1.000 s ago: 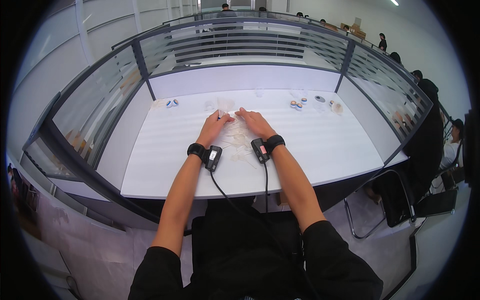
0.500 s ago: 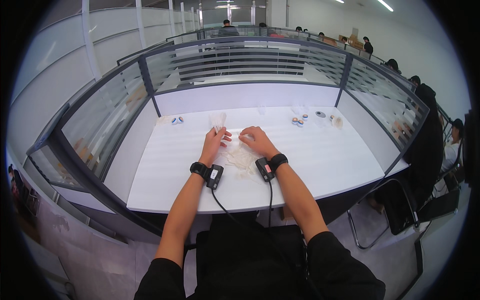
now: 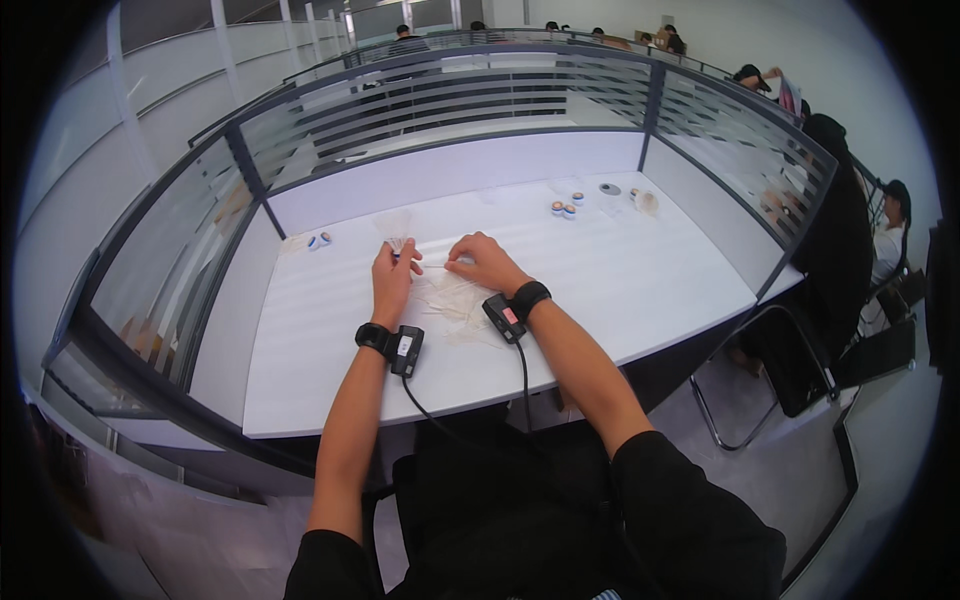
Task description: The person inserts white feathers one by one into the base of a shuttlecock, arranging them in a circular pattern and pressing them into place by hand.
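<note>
My left hand [image 3: 391, 278] is closed around the base of a white feather shuttlecock [image 3: 393, 226], whose feathers fan out above the fingers. A bit of blue shows at its base. Close by on the right, my right hand [image 3: 486, 262] pinches the end of a thin white feather [image 3: 432, 266], its shaft pointing toward the left hand. Whether that shaft touches the shuttlecock is too small to tell. Below both hands, a loose pile of white feathers [image 3: 462, 302] lies on the white table [image 3: 590, 300].
Small round blue-and-white pieces with tan tops [image 3: 319, 241] sit at the left back, and several similar pieces [image 3: 569, 210] at the right back. Another feathered shuttlecock [image 3: 646, 203] lies near a grey round disc [image 3: 610, 189]. Partition panels [image 3: 440, 165] enclose the table; a black chair [image 3: 790, 360] stands at right.
The view has turned, so the table sits further left. My right hand now shows a feather shaft stretched toward the left hand, which still holds the shuttlecock.
</note>
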{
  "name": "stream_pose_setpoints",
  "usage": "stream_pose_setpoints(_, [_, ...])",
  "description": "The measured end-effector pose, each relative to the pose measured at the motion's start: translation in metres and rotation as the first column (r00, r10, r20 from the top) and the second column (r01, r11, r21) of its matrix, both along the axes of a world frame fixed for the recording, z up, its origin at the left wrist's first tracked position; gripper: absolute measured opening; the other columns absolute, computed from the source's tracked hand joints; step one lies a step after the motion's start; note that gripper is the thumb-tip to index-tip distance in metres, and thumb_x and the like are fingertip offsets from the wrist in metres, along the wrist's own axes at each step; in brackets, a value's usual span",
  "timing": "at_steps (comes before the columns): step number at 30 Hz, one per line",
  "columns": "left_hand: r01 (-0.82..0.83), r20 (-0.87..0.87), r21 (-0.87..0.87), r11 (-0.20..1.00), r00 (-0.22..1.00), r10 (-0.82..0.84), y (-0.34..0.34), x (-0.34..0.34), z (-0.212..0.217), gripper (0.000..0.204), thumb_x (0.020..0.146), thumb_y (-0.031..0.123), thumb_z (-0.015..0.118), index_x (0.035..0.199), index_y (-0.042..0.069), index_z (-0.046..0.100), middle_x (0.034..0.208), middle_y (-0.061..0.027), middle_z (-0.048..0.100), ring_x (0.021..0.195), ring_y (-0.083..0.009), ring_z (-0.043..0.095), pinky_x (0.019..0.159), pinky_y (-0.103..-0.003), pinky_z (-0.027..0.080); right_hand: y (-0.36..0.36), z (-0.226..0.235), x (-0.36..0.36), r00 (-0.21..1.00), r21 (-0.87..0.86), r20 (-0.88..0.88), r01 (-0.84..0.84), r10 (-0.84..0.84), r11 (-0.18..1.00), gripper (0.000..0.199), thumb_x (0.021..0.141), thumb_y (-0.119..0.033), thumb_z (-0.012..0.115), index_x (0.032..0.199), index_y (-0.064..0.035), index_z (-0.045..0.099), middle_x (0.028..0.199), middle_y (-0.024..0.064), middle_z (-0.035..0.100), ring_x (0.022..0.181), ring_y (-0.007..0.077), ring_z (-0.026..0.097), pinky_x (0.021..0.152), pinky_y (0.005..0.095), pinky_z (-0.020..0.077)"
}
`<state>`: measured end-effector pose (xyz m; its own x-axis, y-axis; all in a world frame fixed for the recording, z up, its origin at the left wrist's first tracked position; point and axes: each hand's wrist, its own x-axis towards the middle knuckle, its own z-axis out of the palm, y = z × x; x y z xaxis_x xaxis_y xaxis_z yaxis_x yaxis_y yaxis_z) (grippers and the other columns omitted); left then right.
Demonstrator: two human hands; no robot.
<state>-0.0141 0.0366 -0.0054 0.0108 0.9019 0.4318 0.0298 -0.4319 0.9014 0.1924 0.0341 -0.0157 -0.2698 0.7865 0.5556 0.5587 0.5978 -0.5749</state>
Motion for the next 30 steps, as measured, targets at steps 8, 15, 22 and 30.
stream_pose_setpoints(8, [-0.055, -0.068, -0.017, 0.998, 0.996, 0.054, 0.004, -0.005, -0.006, 0.031, 0.100, 0.035, 0.061, 0.096, 0.005, 0.065, 0.083, -0.0017, 0.065, 0.069, -0.0070, 0.058, 0.055, -0.024, 0.042, -0.007, -0.001, 0.002, 0.997, -0.005, 0.041, -0.062, 0.062, 0.998, 0.016, 0.075, -0.019, 0.071, 0.089, -0.0125, 0.075, 0.101, 0.0072, 0.071, 0.105, 0.0296, 0.058, 0.096, 0.0391, 0.0472])
stream_pose_setpoints(15, [-0.197, -0.156, 0.193, 0.961, 0.961, 0.228, 0.010, -0.006, -0.012, 0.036, 0.094, 0.036, 0.071, 0.098, 0.000, 0.068, 0.088, -0.0051, 0.066, 0.080, -0.0146, 0.060, 0.069, -0.028, 0.047, -0.005, 0.001, 0.003, 0.993, 0.005, 0.036, -0.113, 0.112, 0.994, 0.012, 0.078, -0.017, 0.071, 0.089, -0.0108, 0.073, 0.100, 0.0078, 0.070, 0.105, 0.0300, 0.058, 0.095, 0.0395, 0.0471])
stream_pose_setpoints(22, [-0.251, -0.241, 0.333, 0.909, 0.909, 0.339, 0.013, -0.012, -0.016, 0.033, 0.085, 0.030, 0.080, 0.097, 0.002, 0.068, 0.089, -0.0040, 0.062, 0.084, -0.0146, 0.062, 0.063, -0.029, 0.045, -0.010, 0.004, 0.000, 1.000, 0.077, 0.027, -0.009, 0.006, 0.997, 0.008, 0.086, -0.014, 0.069, 0.092, -0.0089, 0.068, 0.097, 0.0085, 0.067, 0.099, 0.0281, 0.059, 0.088, 0.0402, 0.0481])
stream_pose_setpoints(30, [-0.245, -0.257, 0.188, 0.951, 0.922, 0.289, 0.003, -0.010, -0.006, 0.034, 0.087, 0.027, 0.077, 0.104, 0.000, 0.067, 0.088, -0.0077, 0.069, 0.080, -0.0154, 0.063, 0.060, -0.030, 0.046, -0.014, 0.008, -0.002, 0.997, 0.095, -0.052, 0.060, -0.056, 0.994, 0.009, 0.089, -0.011, 0.067, 0.097, -0.0067, 0.068, 0.093, 0.0106, 0.068, 0.090, 0.0284, 0.064, 0.080, 0.0402, 0.0504])
